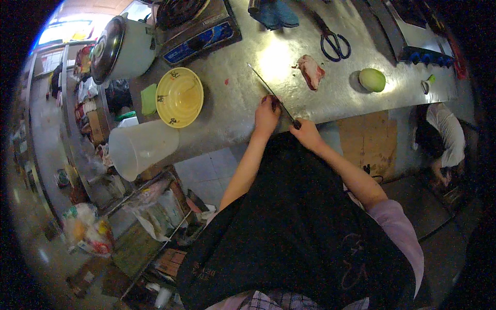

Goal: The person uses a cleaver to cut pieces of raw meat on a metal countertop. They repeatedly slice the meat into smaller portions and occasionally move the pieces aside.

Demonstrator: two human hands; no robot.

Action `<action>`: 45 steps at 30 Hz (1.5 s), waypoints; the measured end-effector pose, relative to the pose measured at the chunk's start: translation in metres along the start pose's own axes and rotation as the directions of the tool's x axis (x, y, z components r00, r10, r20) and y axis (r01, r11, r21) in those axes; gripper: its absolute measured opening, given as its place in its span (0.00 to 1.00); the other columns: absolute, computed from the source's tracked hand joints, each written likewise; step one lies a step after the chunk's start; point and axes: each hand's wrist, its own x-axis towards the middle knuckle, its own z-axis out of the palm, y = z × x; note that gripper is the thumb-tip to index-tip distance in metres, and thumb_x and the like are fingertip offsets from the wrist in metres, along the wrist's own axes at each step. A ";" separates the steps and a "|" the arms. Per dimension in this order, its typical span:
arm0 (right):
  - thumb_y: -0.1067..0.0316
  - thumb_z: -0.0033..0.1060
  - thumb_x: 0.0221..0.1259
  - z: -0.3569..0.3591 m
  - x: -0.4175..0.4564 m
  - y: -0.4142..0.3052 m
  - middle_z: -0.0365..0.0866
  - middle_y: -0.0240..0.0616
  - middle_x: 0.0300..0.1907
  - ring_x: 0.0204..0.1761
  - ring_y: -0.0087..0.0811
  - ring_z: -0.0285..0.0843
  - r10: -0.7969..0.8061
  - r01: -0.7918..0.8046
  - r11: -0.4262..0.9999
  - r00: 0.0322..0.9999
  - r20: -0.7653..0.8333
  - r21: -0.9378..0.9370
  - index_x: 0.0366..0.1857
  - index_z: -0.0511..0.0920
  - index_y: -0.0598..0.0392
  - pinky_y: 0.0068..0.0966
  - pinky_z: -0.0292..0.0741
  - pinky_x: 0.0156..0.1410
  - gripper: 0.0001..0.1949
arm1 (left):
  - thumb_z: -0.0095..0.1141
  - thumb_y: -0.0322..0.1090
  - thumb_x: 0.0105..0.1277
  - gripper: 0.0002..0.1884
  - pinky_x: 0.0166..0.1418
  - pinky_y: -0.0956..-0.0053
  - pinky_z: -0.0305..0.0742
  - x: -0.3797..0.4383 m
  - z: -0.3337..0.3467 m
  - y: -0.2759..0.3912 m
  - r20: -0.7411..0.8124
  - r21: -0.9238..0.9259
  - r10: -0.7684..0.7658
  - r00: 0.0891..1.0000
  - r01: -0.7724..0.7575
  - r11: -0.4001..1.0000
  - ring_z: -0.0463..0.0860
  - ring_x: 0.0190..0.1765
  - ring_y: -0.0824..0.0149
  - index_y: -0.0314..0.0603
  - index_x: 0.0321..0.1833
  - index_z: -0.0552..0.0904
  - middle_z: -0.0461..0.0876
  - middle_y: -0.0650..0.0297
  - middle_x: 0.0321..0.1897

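Note:
A long, thin-bladed knife [276,93] is held by its dark handle in my right hand [306,133], near the edge of a metal worktop [228,116]. Its tip points away and to the left. My left hand [268,110] is beside the blade, fingers curled around something small and dark that I cannot make out. Beyond my hands a piece of raw meat [311,72] lies on the metal. Farther off are scissors with dark handles [335,46]. To the right sits a round, pale green vegetable or fruit [372,80].
A yellow bowl [179,97], a translucent plastic container [141,145] and a green cloth or sponge [148,99] stand at left. Behind them are a lidded pot [135,48] and a burner [199,42]. A stove [424,35] is at right; a person [445,135] bends beyond the edge.

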 end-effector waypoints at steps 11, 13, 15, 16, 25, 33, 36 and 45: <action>0.61 0.53 0.46 -0.001 -0.001 -0.003 0.71 0.54 0.18 0.22 0.42 0.70 -0.045 0.047 0.988 0.999 -0.017 0.148 0.25 0.71 0.69 0.35 0.66 0.31 0.16 | 0.52 0.31 0.51 0.13 0.38 0.59 0.71 0.001 0.009 -0.014 0.031 -0.047 -0.049 0.998 0.050 0.998 0.75 0.36 0.47 0.33 0.38 0.72 0.75 0.47 0.32; 0.61 0.54 0.44 -0.002 0.002 0.000 0.74 0.56 0.26 0.31 0.50 0.72 0.034 -0.040 0.994 0.998 0.057 0.099 0.32 0.73 0.64 0.38 0.69 0.39 0.16 | 0.52 0.31 0.51 0.13 0.38 0.60 0.71 0.000 0.005 -0.009 0.035 -0.085 -0.068 0.997 0.070 0.994 0.76 0.35 0.47 0.34 0.39 0.72 0.75 0.48 0.32; 0.61 0.54 0.43 -0.002 0.003 0.003 0.76 0.57 0.31 0.36 0.53 0.74 0.073 -0.081 0.993 0.993 0.095 0.080 0.36 0.74 0.62 0.39 0.71 0.43 0.17 | 0.53 0.31 0.51 0.13 0.37 0.61 0.71 0.000 0.005 -0.008 0.021 -0.061 -0.053 0.998 0.055 0.997 0.76 0.35 0.48 0.35 0.39 0.72 0.76 0.49 0.31; 0.61 0.54 0.43 -0.001 0.003 0.004 0.76 0.57 0.31 0.37 0.53 0.73 0.072 -0.080 0.993 0.993 0.097 0.087 0.36 0.74 0.62 0.39 0.71 0.44 0.17 | 0.53 0.31 0.51 0.13 0.37 0.61 0.71 0.000 0.005 -0.008 0.014 -0.050 -0.046 0.999 0.047 0.998 0.76 0.35 0.48 0.35 0.39 0.73 0.76 0.49 0.31; 0.61 0.53 0.44 0.001 0.002 0.005 0.76 0.57 0.31 0.37 0.52 0.74 0.036 -0.049 0.995 0.987 0.154 0.083 0.33 0.75 0.64 0.38 0.71 0.44 0.16 | 0.53 0.28 0.51 0.20 0.45 0.67 0.72 0.003 0.006 -0.019 0.137 -0.219 -0.180 0.974 0.207 0.954 0.79 0.41 0.55 0.35 0.50 0.72 0.78 0.50 0.38; 0.64 0.50 0.45 0.013 0.011 0.017 0.72 0.53 0.20 0.23 0.36 0.70 0.032 -0.039 0.998 0.992 0.125 0.052 0.27 0.71 0.69 0.33 0.67 0.33 0.14 | 0.55 0.27 0.47 0.15 0.37 0.70 0.72 0.000 0.008 -0.022 0.039 -0.242 -0.100 0.994 0.106 0.964 0.77 0.31 0.58 0.34 0.41 0.74 0.77 0.54 0.28; 0.64 0.49 0.45 0.012 0.014 0.013 0.72 0.51 0.18 0.22 0.36 0.69 -0.029 0.020 0.992 0.997 0.067 0.124 0.25 0.71 0.69 0.34 0.67 0.32 0.14 | 0.56 0.27 0.46 0.12 0.33 0.70 0.71 -0.002 0.016 -0.027 -0.028 -0.251 -0.074 0.997 0.065 0.966 0.76 0.26 0.58 0.34 0.36 0.75 0.76 0.55 0.23; 0.62 0.49 0.42 -0.007 0.026 -0.004 0.69 0.44 0.11 0.14 0.34 0.68 0.130 -0.144 0.988 0.973 0.192 0.059 0.14 0.70 0.66 0.32 0.66 0.24 0.15 | 0.58 0.32 0.48 0.13 0.37 0.70 0.72 0.002 0.010 -0.022 0.100 -0.161 -0.176 0.979 0.191 0.968 0.78 0.31 0.58 0.35 0.36 0.74 0.78 0.54 0.28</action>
